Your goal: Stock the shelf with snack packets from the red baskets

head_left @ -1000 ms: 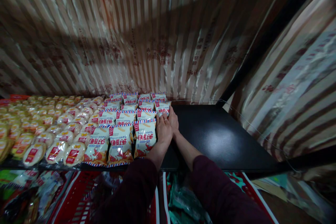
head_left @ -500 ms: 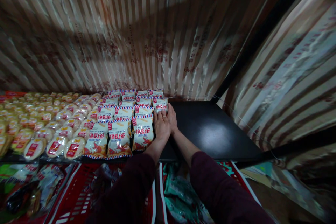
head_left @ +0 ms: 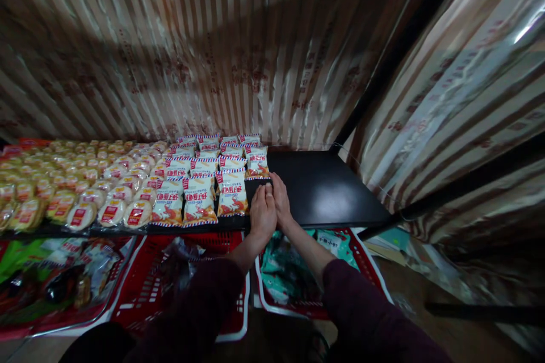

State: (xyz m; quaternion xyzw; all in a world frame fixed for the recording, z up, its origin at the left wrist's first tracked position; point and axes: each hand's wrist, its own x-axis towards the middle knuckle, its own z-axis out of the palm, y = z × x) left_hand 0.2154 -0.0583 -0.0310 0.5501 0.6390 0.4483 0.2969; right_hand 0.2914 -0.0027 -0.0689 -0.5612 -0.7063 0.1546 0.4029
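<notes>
My left hand (head_left: 263, 210) and my right hand (head_left: 280, 199) are side by side and touching, over the front part of the black shelf (head_left: 327, 187). No object shows in either hand. Their fingers point away from me and lie close together, fairly straight. Just left of my left hand stands a white snack bag (head_left: 232, 191) with red lettering, in the front row. Beyond my fingertips a similar bag (head_left: 256, 162) leans in a row behind. Several more of these bags stand in rows to the left.
Round wrapped crackers (head_left: 82, 215) fill the shelf's left part. Below are a red basket (head_left: 232, 317) with dark packages and another basket (head_left: 374, 272) with green packages (head_left: 276, 272). Striped sheeting (head_left: 238, 57) hangs behind. A black post (head_left: 374, 91) rises at right.
My hands have drawn back from the bag behind, which now shows whole and upright. The view has shifted, so more of the baskets below shows.
</notes>
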